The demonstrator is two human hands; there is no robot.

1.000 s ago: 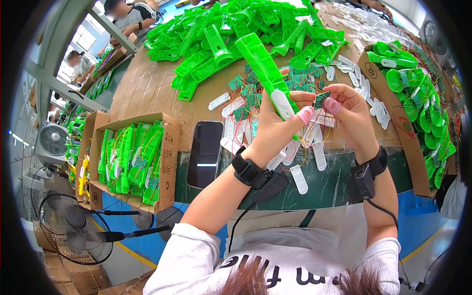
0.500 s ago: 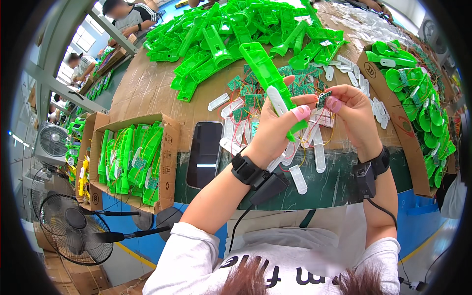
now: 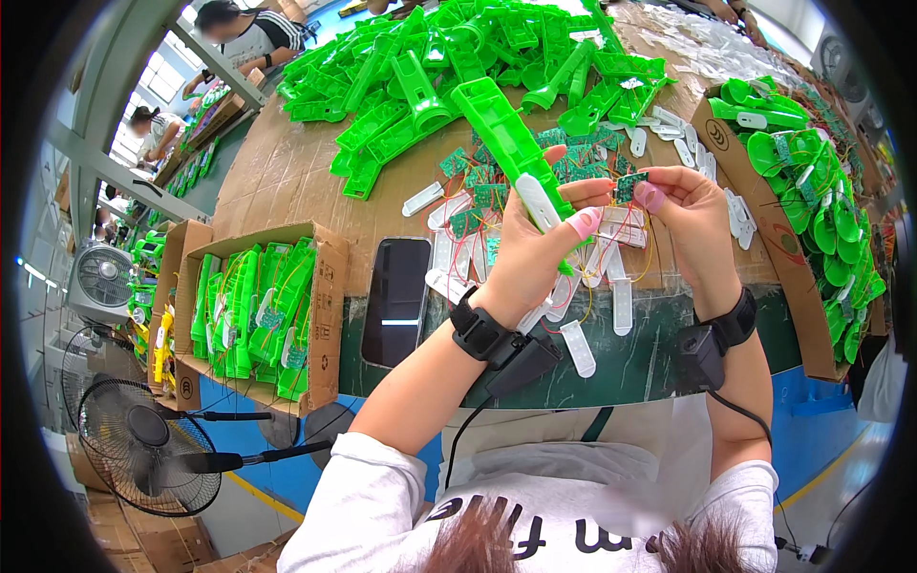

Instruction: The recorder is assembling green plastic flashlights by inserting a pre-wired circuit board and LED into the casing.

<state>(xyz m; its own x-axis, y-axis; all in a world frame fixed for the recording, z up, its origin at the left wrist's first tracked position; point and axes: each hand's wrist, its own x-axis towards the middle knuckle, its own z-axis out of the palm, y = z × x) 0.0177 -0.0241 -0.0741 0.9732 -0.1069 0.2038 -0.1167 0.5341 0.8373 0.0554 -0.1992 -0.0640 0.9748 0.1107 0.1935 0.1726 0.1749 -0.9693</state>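
Note:
My left hand point(image 3: 535, 244) is closed round a long green plastic housing point(image 3: 499, 124) that tilts up and to the left. A white oblong strip point(image 3: 538, 199) lies along the housing under that hand's grip. Between the thumb and fingers of my right hand point(image 3: 690, 205) is a small green circuit board point(image 3: 628, 187), with thin red and yellow wires hanging below it. The left fingertips reach close to the board's left edge; whether they touch it I cannot tell. Pink covers wrap both thumbs. Beneath the hands lie loose white strips point(image 3: 577, 348) and more circuit boards point(image 3: 492, 195).
A heap of green housings point(image 3: 420, 86) covers the far side of the table. Cardboard boxes with wired green housings stand at the left point(image 3: 328, 315) and right point(image 3: 798, 277). A black phone point(image 3: 396, 301) lies left of my forearm. Fans point(image 3: 143, 430) and a co-worker point(image 3: 250, 38) are at far left.
The circuit board has turned so that its face shows more broadly. My left hand and the housing have shifted slightly left, and the right wrist has rotated a little.

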